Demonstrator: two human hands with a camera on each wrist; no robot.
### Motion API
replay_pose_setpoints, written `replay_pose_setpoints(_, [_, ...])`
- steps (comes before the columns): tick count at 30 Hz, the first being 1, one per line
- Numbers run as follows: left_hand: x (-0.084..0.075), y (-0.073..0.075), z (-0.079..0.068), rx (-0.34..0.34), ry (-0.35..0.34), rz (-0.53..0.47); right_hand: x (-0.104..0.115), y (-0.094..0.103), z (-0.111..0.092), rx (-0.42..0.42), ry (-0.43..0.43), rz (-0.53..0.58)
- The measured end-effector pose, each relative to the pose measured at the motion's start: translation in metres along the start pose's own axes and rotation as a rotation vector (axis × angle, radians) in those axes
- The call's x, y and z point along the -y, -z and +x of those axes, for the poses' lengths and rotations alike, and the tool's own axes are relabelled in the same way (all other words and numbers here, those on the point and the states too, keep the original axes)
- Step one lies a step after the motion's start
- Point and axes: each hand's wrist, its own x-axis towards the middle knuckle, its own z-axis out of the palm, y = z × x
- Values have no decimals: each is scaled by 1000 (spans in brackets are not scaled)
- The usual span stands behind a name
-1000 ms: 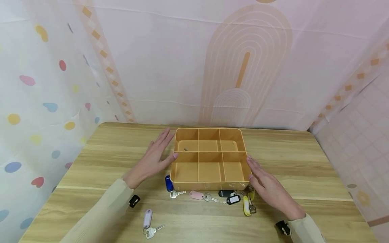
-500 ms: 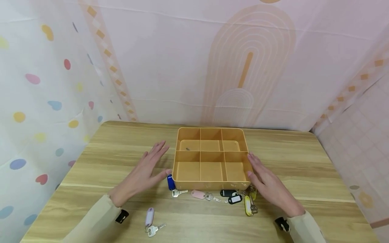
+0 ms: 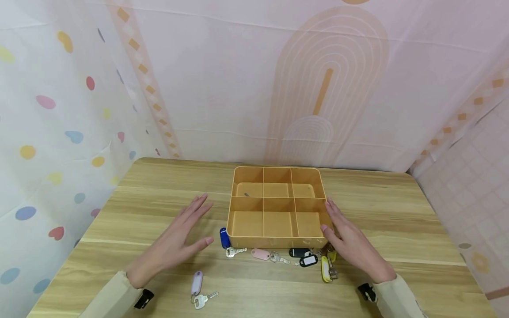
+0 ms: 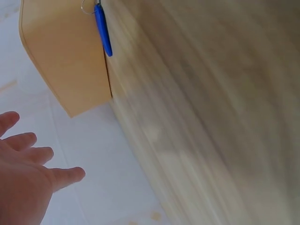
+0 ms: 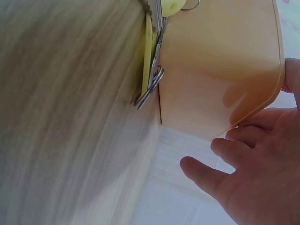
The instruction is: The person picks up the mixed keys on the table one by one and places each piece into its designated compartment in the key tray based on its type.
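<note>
An orange-yellow organizer box (image 3: 274, 242) with six-part dividers, that is several compartments, stands on the wooden table. My left hand (image 3: 171, 247) hovers left of it, fingers straight and spread, apart from the box; the left wrist view shows the bare palm side. At the box's right wall lies my right hand (image 3: 351, 245), fingers extended along the side and thumb at the rim. Keys with tags lie along the box front: blue tag (image 3: 225, 238), pink tag (image 3: 260, 254), black tags (image 3: 308, 261), yellow tag (image 3: 325, 269). A lilac-tagged key (image 3: 200, 301) lies nearer me.
A small grey metal piece (image 3: 246, 194) shows in the back left compartment. Behind the wooden table (image 3: 254, 291) hangs a patterned cloth (image 3: 222, 88). A yellow-tagged key cluster sits close beside the right hand, partly hidden by it.
My left hand has left the box's left side and moved left and toward me. The right hand stays at the right wall. The view has shifted slightly.
</note>
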Motion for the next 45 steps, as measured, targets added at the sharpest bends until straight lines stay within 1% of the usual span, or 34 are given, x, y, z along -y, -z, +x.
replay_pose_setpoints(8, [2, 3, -19, -7, -42, 3, 0, 0, 0, 6, 1, -8])
replay_pose_setpoints(13, [1, 6, -31, -18, -84, -7, -1, 0, 0, 3, 11, -20])
replay_pose_setpoints(18, [0, 7, -42, -13, -131, -47, -1, 0, 0, -3, 25, -29])
replay_pose_setpoints(21, [0, 6, -47, 12, -138, -85, -1, 0, 0, 0, 29, -24])
replay_pose_setpoints(24, [-1, 5, -52, 44, -130, -120, -1, 0, 1, 6, 27, -19])
replay_pose_setpoints(29, [-1, 0, -58, 112, -142, -184, -1, 0, 0, 9, 23, -20])
replay_pose_setpoints(32, [-2, -4, -61, 187, -137, -254, -1, 1, 0, 9, 19, -23])
replay_pose_setpoints(35, [-2, -7, -64, 271, -117, -355, -1, 1, 0, 11, 15, -27])
replay_pose_setpoints(37, [-1, -7, -66, 310, -120, -401, -1, 1, 0, 10, 15, -30])
replay_pose_setpoints(39, [0, -8, -68, 340, -141, -413, 0, 1, 0, 9, 17, -32])
replay_pose_setpoints(41, [1, -8, -69, 361, -175, -401, -1, 1, 0, 6, 20, -33])
replay_pose_setpoints(43, [3, -9, -71, 374, -202, -378, -1, 1, 0, 4, 21, -32])
replay_pose_setpoints(45, [4, -10, -72, 370, -240, -352, -1, 1, 0, 9, 17, -28])
